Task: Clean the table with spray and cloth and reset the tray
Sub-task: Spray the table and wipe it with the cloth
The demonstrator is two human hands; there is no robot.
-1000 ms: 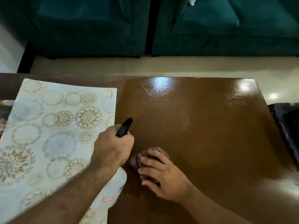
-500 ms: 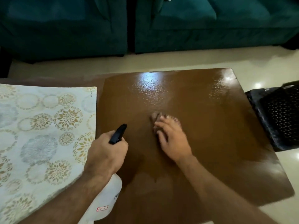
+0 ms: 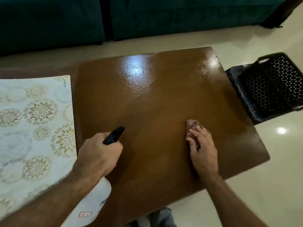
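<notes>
The right hand (image 3: 202, 149) presses flat on the cloth (image 3: 192, 126) near the table's (image 3: 164, 99) right edge; wet shine lies toward the far edge. The left hand (image 3: 98, 158) grips the spray bottle (image 3: 93, 203) by the near edge

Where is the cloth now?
In the head view, the cloth lies on the brown table, right of centre, under the right hand fingers, near the black basket.

The mat (image 3: 32, 128) lies on the left part of the table (image 3: 155, 95). Right of it, near the front edge, the left hand (image 3: 96, 158) holds the bottle (image 3: 93, 205) over the table. Further right, the right hand (image 3: 202, 153) lies on the cloth (image 3: 191, 124). The basket (image 3: 270, 86) stands off the table's right edge; the sofa (image 3: 164, 17) lies beyond the far edge.
</notes>
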